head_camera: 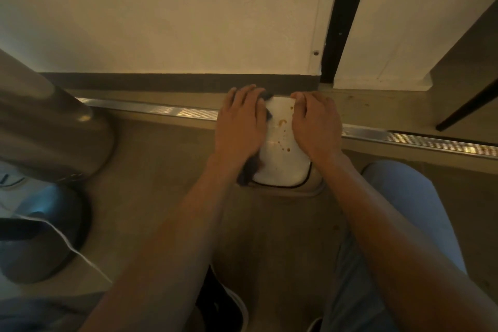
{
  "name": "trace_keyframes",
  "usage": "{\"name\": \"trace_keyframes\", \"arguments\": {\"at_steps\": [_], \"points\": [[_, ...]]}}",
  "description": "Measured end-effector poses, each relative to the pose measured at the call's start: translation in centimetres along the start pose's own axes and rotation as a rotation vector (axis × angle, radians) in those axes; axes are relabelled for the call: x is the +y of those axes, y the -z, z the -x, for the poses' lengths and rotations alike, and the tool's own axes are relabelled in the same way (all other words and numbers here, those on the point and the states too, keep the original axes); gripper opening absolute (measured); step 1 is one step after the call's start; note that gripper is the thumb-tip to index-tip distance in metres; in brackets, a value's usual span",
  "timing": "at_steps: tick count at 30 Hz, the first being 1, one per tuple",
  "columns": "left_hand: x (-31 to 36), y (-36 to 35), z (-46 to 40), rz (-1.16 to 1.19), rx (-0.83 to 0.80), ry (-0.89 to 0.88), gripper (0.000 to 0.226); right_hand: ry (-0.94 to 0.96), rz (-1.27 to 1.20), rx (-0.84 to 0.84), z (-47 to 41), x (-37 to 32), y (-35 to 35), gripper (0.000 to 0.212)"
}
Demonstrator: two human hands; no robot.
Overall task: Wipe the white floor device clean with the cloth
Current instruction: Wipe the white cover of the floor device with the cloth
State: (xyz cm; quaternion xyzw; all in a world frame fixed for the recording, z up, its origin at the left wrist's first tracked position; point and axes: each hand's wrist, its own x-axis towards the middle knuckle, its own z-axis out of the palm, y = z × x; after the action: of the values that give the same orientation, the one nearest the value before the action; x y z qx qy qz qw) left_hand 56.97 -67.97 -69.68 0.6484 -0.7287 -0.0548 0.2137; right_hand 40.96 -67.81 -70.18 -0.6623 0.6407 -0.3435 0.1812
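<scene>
A pale textured wall [175, 13] fills twelve o'clock, ending in a dark baseboard [161, 82] above a ribbed metal floor strip [151, 110]. At one o'clock a black vertical gap [346, 16] splits the white panels; tan flooring [161, 170] spreads below in warm, dim light. A curved metallic base [48, 127] stands at nine o'clock.

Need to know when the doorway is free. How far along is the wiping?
Done: nothing clearly; no wiped patch shows. In hand: left hand presses the dark cloth on the white device; right hand steadies its other side. Left: brown spots across the top between the hands.
</scene>
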Motion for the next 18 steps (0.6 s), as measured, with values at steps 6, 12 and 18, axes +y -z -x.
{"name": "trace_keyframes", "arguments": {"at_steps": [6,12,18], "points": [[0.4,-0.5,0.3,-0.087,-0.026,-0.013,0.049,0.009,-0.005,0.022,0.1,-0.5,0.3,0.029],[1.0,-2.4,10.8,0.117,0.159,0.018,0.046,-0.001,-0.040,-0.009,0.2,0.0,0.2,0.031],[-0.6,0.4,-0.9,0.222,-0.020,0.250,0.036,-0.019,-0.030,-0.040,0.2,-0.2,0.5,0.029]]}}
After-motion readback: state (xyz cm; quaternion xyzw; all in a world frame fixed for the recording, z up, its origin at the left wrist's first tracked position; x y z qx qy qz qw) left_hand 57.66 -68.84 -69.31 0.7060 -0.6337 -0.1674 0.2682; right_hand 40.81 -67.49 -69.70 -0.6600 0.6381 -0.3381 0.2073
